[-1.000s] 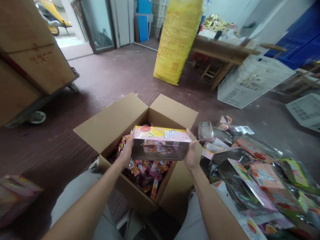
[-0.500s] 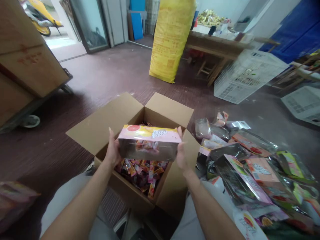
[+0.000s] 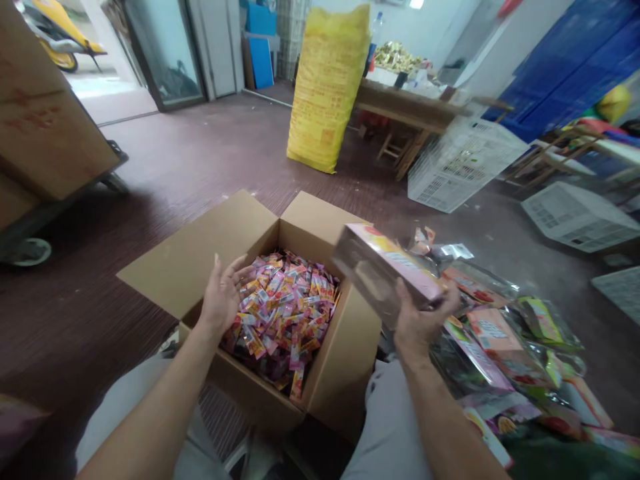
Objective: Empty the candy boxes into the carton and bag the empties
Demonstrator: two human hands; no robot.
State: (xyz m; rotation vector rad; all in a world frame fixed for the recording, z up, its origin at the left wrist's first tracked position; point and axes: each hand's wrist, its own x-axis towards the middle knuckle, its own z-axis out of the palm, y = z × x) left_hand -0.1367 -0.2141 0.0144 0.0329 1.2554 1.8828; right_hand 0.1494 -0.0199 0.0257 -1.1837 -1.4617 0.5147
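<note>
My right hand (image 3: 423, 320) grips one end of a clear plastic packaging box (image 3: 367, 280) with a pink and yellow printed side. It is tilted over the right flap of an open cardboard carton (image 3: 340, 363), and looks see-through with nothing visible in it. My left hand (image 3: 225, 297) is open, palm turned inward, above the carton's left edge. Small pink and orange wrapped sachets (image 3: 285, 307) fill much of the carton, which stands on the floor between my knees.
Several clear printed boxes (image 3: 510, 340) lie piled on the floor at the right. A tall yellow sack (image 3: 327, 90) stands ahead, near a wooden table (image 3: 400, 103) and white plastic crates (image 3: 460, 163). Large cartons (image 3: 55, 133) sit on a wheeled cart at the left.
Both hands held the plastic box over the carton; my left hand has let go. My right hand has carried the box rightward and tilted it, uncovering the sachets.
</note>
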